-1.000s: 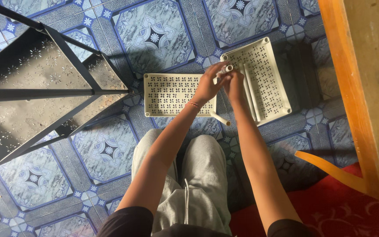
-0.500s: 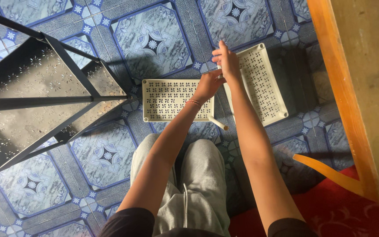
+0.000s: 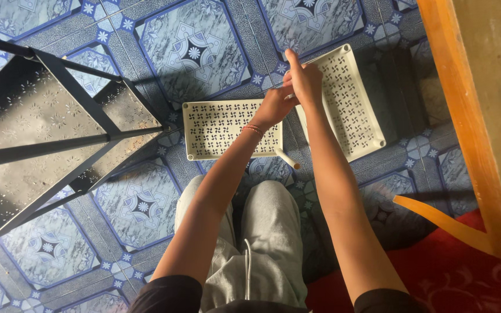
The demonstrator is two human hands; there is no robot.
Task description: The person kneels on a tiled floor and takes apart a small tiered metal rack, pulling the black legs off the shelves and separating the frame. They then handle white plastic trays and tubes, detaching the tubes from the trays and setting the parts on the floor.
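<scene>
Two white perforated plastic shelf panels lie on the blue patterned tile floor. My left hand [image 3: 272, 108] has its fingers curled at the top right corner of the left panel [image 3: 221, 130]. My right hand [image 3: 305, 82] is just above it, over the left edge of the tilted right panel [image 3: 358, 104]. Its fingers are curled and the index finger points away from me. Whether either hand holds anything is hidden. A short white tube [image 3: 288, 159] sticks out below my left forearm at the left panel's lower right corner.
A black metal rack frame [image 3: 76, 139] with a perforated shelf stands at the left. An orange-painted wooden edge [image 3: 465, 116] runs down the right side. A red patterned rug [image 3: 453, 272] lies at the lower right. My knees in grey trousers [image 3: 262, 232] are below.
My hands have moved from the right panel's near corner up along its left edge. The small white tube seen in my fingers a second ago no longer shows.
</scene>
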